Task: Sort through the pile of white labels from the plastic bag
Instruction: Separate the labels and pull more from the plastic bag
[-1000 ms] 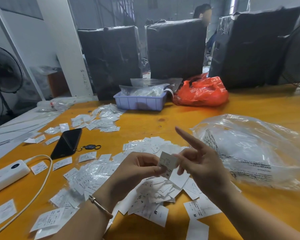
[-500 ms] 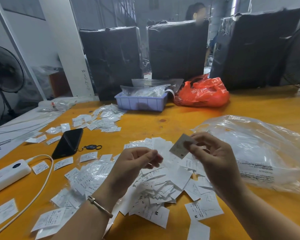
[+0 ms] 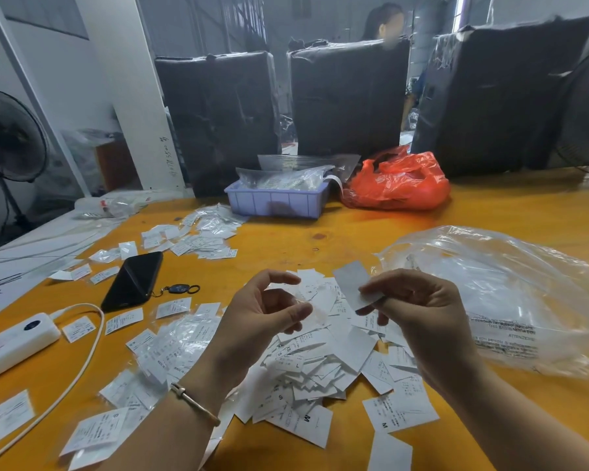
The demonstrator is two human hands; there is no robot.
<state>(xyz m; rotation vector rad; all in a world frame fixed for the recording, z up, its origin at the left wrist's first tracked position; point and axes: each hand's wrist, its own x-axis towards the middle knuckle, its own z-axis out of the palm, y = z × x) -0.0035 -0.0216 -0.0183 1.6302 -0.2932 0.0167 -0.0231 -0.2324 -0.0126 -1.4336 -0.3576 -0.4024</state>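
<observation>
With my right hand pinching one label just above the pile and my left hand loosely curled, empty, beside it, I should read its size before dropping it with matching ones.

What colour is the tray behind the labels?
Pale lavender-blue tray, clearest in the head view.

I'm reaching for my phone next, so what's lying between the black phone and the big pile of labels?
In the head view, loose labels in clear sleeves and a key fob lie between the phone and the pile.
</observation>
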